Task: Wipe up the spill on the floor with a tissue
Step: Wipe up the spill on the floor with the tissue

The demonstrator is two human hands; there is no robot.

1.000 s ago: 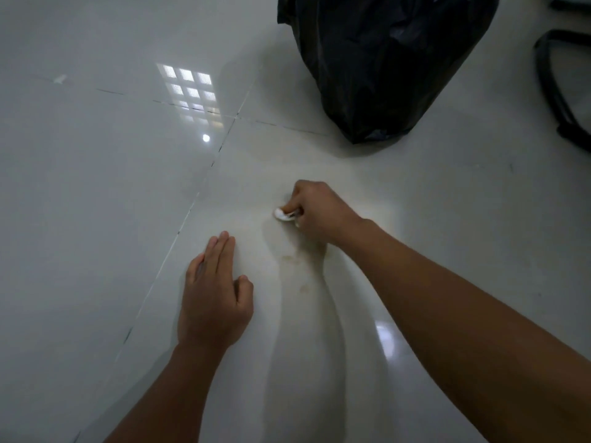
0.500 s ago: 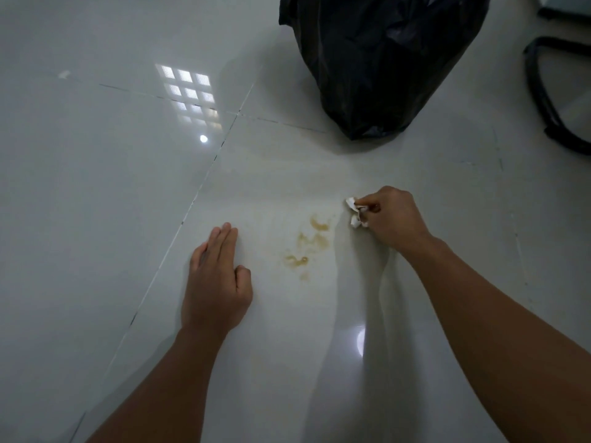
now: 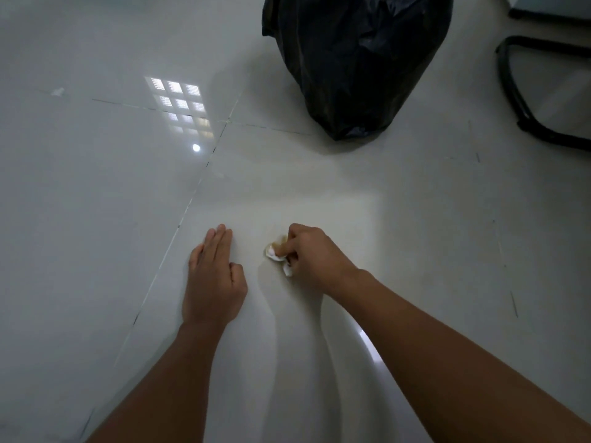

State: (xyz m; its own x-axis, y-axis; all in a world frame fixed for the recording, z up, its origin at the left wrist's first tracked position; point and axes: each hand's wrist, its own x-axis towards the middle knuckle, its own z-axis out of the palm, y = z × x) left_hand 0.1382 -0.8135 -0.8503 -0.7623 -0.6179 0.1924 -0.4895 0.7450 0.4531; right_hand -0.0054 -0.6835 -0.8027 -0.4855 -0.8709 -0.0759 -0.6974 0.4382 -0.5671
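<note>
My right hand (image 3: 315, 255) is closed around a small crumpled white tissue (image 3: 275, 253) and presses it onto the glossy white tile floor (image 3: 96, 219). A brownish trace of the spill (image 3: 279, 240) shows at the tissue's upper edge; most of the spill is hidden under the tissue and hand. My left hand (image 3: 212, 279) lies flat, palm down, on the floor just left of the tissue, fingers together and holding nothing.
A black plastic rubbish bag (image 3: 355, 62) stands on the floor straight ahead, beyond the hands. The black curved base of a chair (image 3: 524, 100) is at the far right. Tile grout lines (image 3: 179, 225) run diagonally left of my left hand.
My right hand has swept the tissue back leftward over the brown spill, which was exposed half a second ago and is now mostly covered. The left hand has stayed flat in place.
</note>
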